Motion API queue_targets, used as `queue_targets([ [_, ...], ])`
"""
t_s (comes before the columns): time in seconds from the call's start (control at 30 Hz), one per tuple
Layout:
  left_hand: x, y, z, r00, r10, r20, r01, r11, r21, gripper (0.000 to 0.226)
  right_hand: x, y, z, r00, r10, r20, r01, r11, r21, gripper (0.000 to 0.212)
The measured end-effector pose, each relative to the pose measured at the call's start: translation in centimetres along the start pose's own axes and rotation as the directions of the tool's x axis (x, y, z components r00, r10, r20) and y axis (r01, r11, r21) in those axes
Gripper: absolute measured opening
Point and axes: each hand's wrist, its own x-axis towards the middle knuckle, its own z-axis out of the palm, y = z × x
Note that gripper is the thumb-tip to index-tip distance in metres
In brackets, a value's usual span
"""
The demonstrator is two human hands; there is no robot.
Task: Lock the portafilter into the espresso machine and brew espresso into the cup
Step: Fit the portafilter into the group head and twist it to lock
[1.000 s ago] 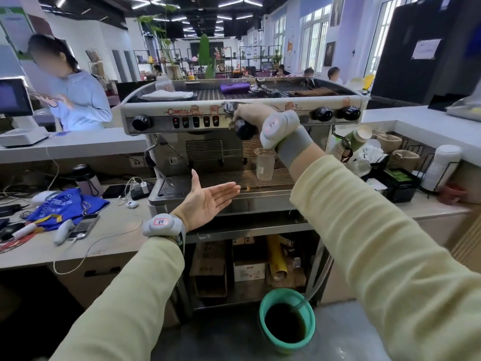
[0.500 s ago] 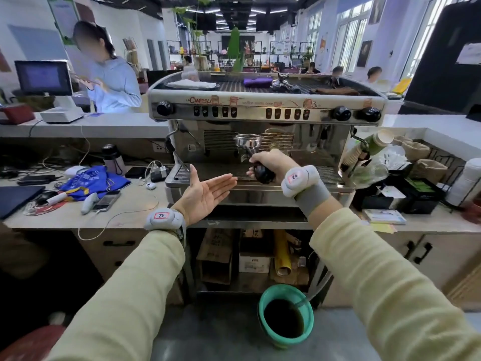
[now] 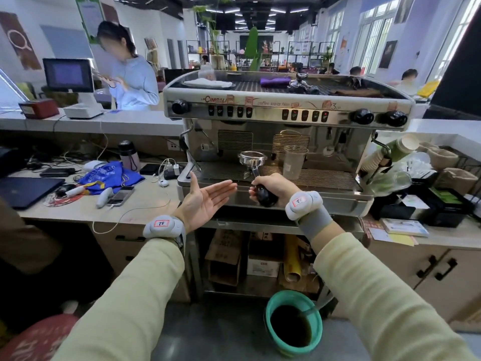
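Observation:
A silver two-group espresso machine (image 3: 286, 110) stands straight ahead. My right hand (image 3: 273, 187) grips the black handle of the portafilter (image 3: 253, 158), whose steel basket hangs over the drip tray (image 3: 325, 178), below and apart from the group heads. A clear plastic cup (image 3: 294, 162) stands on the drip tray just right of the basket. My left hand (image 3: 205, 200) hovers open, palm up and fingers spread, in front of the tray's left end and holds nothing.
A green bucket (image 3: 292, 324) of dark liquid sits on the floor below. The left counter holds a laptop (image 3: 23, 190), phone, cables and a blue cloth. Paper cups and bags crowd the right side. A person stands behind the counter at left.
My right hand brought the portafilter down from the button panel level to just above the drip tray. The view drew back from the machine. My left hand stayed open.

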Motion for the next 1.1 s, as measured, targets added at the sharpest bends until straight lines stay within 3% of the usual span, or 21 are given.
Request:
queue_targets([
  [0.23, 2.5, 1.8, -3.4, 1.000, -0.013, 0.012, 0.013, 1.000, 0.002, 0.096, 3.7, 0.7, 2.5, 1.000, 0.015, -0.009, -0.015, 0.996, 0.085, 0.017],
  [0.67, 11.3, 7.0, -14.0, 0.984, -0.132, 0.124, 0.120, 0.988, 0.100, 0.094, 14.4, 0.5, 9.5, 0.967, 0.029, -0.254, 0.022, 0.981, 0.195, 0.018],
  [1.1, 22.8, 9.7, -16.2, 0.949, -0.209, 0.237, 0.177, 0.973, 0.148, 0.092, 23.1, -2.0, 6.9, 0.934, -0.037, -0.356, 0.107, 0.978, 0.177, 0.021],
])
